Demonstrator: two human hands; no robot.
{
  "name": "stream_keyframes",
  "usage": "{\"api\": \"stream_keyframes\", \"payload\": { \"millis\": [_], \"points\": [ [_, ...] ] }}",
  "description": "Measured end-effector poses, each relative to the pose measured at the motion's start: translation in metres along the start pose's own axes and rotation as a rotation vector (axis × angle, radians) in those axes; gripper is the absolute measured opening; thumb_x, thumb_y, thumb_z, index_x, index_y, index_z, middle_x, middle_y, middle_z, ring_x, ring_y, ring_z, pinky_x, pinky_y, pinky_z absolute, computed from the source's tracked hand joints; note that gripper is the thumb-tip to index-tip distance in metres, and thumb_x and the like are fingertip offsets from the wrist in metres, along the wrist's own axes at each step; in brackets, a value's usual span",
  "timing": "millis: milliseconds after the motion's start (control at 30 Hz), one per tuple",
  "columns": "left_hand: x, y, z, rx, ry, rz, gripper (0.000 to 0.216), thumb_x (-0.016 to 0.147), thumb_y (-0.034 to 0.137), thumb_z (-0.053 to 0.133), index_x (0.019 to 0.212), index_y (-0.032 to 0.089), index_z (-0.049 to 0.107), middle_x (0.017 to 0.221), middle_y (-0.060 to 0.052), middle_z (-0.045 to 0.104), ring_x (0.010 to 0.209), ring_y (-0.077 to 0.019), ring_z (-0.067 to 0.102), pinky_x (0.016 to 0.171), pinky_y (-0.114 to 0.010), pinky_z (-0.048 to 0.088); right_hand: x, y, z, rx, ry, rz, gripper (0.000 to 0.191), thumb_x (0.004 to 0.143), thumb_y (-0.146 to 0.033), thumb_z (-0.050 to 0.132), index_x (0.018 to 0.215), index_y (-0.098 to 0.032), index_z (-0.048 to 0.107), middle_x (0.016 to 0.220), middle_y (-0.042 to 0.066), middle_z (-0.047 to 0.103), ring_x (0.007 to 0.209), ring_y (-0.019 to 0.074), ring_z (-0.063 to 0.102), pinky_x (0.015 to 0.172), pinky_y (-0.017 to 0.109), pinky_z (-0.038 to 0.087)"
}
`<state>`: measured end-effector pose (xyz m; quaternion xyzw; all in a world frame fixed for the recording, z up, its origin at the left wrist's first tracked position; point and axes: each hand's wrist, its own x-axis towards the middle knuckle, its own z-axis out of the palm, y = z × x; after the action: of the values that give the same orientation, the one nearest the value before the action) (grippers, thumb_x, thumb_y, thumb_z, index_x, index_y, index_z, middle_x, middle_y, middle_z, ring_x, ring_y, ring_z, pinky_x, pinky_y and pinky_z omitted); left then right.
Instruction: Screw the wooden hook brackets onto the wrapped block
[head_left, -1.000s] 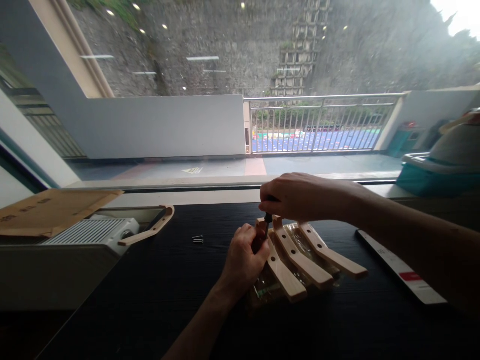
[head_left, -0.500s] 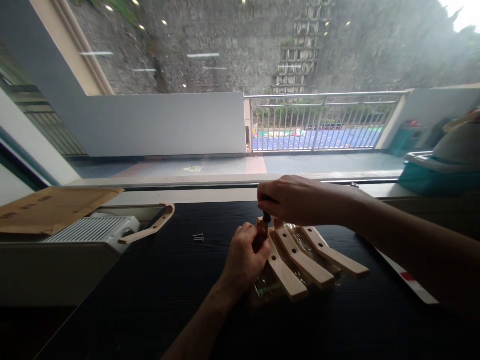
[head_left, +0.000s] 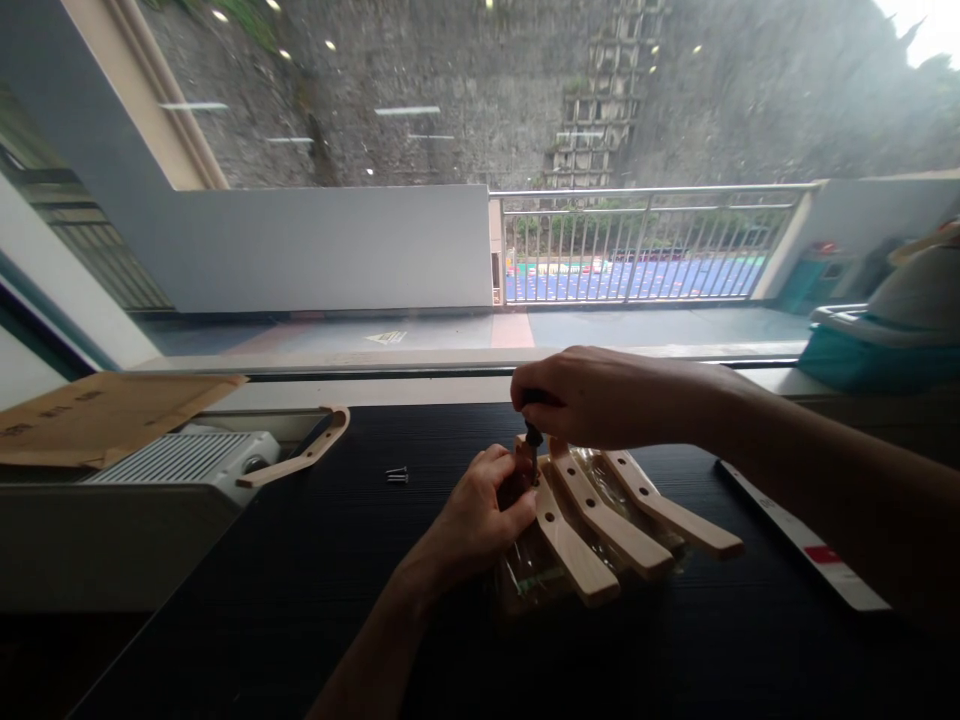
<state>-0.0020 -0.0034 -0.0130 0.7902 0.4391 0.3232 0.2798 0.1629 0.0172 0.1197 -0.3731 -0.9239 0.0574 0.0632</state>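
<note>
My right hand is closed round the dark handle of a screwdriver, held upright. Its shaft points down at the upper hole of the leftmost wooden hook. Against that hook's upper end, the fingers of my left hand are pinched beside the screwdriver tip; whether they also hold a screw is hidden. Two more curved wooden hooks, a middle one and a right one, lie alongside, each with dark holes. Clear plastic wrapping shows beneath them.
Several loose screws lie on the black table. A separate wooden hook rests at the left edge beside a white slatted device and brown cardboard. A white-and-red flat item lies right; a teal container stands behind.
My right hand has shifted slightly left and up on the screwdriver. My left hand's thumb and wrist have moved a little left, showing more of the shaft at the hole.
</note>
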Motion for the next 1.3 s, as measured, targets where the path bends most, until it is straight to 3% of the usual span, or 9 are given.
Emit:
{"api": "stream_keyframes", "payload": {
  "millis": [200, 667, 833, 1000, 1300],
  "points": [
    [-0.004, 0.003, -0.015, -0.11, -0.142, -0.024, 0.033, 0.071, 0.018, 0.057, 0.103, 0.023, 0.061, 0.098, -0.003, 0.054, 0.092, -0.0188, 0.055, 0.078, -0.029, 0.049, 0.0, 0.002, 0.001, 0.01, -0.007, 0.015, 0.022, 0.085, -0.024, 0.041, 0.081, -0.018, 0.061, 0.068, 0.001, 0.061, 0.054, 0.0078, 0.045, 0.049, 0.024, 0.028],
    [-0.004, 0.002, -0.016, -0.141, -0.153, -0.022, 0.036, 0.071, 0.018, 0.059, 0.107, 0.024, 0.06, 0.1, -0.002, 0.053, 0.091, -0.0166, 0.056, 0.078, -0.026, 0.049, 0.0, -0.002, 0.003, -0.039, 0.01, 0.046, 0.023, 0.085, -0.025, 0.04, 0.08, -0.017, 0.061, 0.068, 0.002, 0.062, 0.053, 0.0082, 0.045, 0.049, 0.024, 0.028],
    [-0.001, 0.001, -0.007, -0.095, -0.041, -0.007, 0.017, 0.076, 0.019, 0.054, 0.09, 0.02, 0.064, 0.091, -0.003, 0.056, 0.089, -0.0175, 0.056, 0.077, -0.027, 0.048, 0.004, -0.001, 0.003, -0.067, 0.015, 0.076, 0.026, 0.086, -0.03, 0.039, 0.083, -0.015, 0.061, 0.067, 0.004, 0.063, 0.053, 0.009, 0.048, 0.048, 0.023, 0.03],
    [0.002, -0.003, 0.007, -0.025, 0.078, 0.001, 0.013, 0.08, 0.02, 0.049, 0.082, 0.018, 0.062, 0.085, -0.003, 0.055, 0.083, -0.0167, 0.053, 0.075, -0.028, 0.046, 0.003, 0.005, -0.009, 0.073, -0.149, 0.044, 0.021, 0.085, -0.03, 0.043, 0.09, -0.021, 0.061, 0.07, 0.0, 0.064, 0.048, 0.0063, 0.047, 0.048, 0.022, 0.031],
    [0.004, -0.005, 0.017, 0.073, 0.167, -0.015, 0.008, 0.079, 0.018, 0.05, 0.079, 0.017, 0.058, 0.08, -0.002, 0.051, 0.081, -0.0172, 0.049, 0.075, -0.03, 0.044, 0.003, 0.004, 0.002, -0.032, 0.004, -0.044, 0.021, 0.084, -0.026, 0.042, 0.077, -0.018, 0.06, 0.068, 0.001, 0.061, 0.055, 0.0082, 0.046, 0.051, 0.024, 0.03]
  ]
}}
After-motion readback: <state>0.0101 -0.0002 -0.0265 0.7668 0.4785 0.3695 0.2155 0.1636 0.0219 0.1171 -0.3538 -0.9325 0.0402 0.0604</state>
